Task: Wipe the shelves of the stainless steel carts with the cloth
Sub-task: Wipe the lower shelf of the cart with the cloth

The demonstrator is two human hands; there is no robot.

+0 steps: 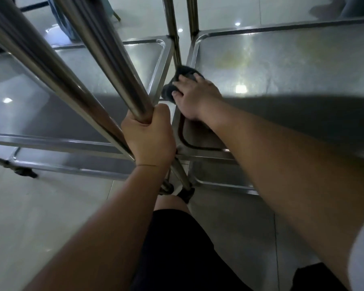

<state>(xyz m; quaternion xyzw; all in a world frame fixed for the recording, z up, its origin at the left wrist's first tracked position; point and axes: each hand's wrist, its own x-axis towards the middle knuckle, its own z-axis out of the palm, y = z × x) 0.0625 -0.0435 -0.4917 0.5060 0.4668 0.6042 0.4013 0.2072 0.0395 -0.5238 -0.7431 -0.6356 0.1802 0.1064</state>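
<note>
Steel shelf (pixel 281 66) | right hand (pixel 194 97) flat on cloth (pixel 176 80) | left hand (pixel 149 135) grips post (pixel 105 59)

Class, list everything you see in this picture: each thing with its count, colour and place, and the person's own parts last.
Stainless steel cart shelves: two, silver, side by side; right one shows yellowish stains.
Steel cart uprights: several, silver, rising at left and centre.
Dark grey cloth: one, at right shelf's left edge.
Tiled floor: pale, glossy, below.
Black shorts: one, bottom centre.
Left hand: grips an upright.
Right hand: presses on the cloth.
</note>
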